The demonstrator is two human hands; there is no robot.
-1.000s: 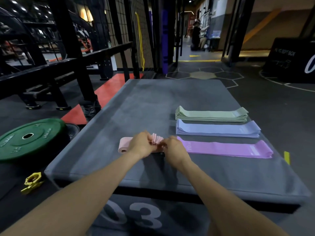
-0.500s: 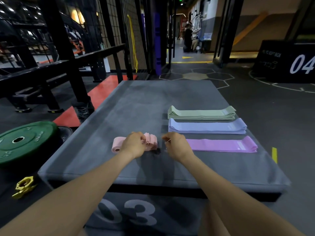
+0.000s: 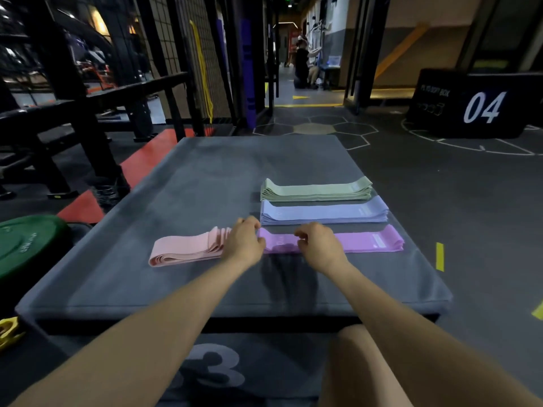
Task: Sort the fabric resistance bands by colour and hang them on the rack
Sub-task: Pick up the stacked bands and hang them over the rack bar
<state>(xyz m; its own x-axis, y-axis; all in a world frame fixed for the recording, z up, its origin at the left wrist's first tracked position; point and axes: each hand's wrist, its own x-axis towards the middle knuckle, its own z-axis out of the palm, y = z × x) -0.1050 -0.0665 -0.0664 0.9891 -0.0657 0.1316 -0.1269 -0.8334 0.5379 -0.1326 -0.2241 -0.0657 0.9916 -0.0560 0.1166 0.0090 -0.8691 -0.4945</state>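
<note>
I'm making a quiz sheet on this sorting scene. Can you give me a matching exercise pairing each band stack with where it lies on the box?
Things:
1. green stack
2. blue stack
3. purple stack
4. pink stack

Places:
A. left of the left hand, apart from the other three
B. nearest row of the right-hand three, under the right hand
C. farthest from the person
D. middle row of the right-hand three

Pairs: 1-C, 2-D, 3-B, 4-A
</note>
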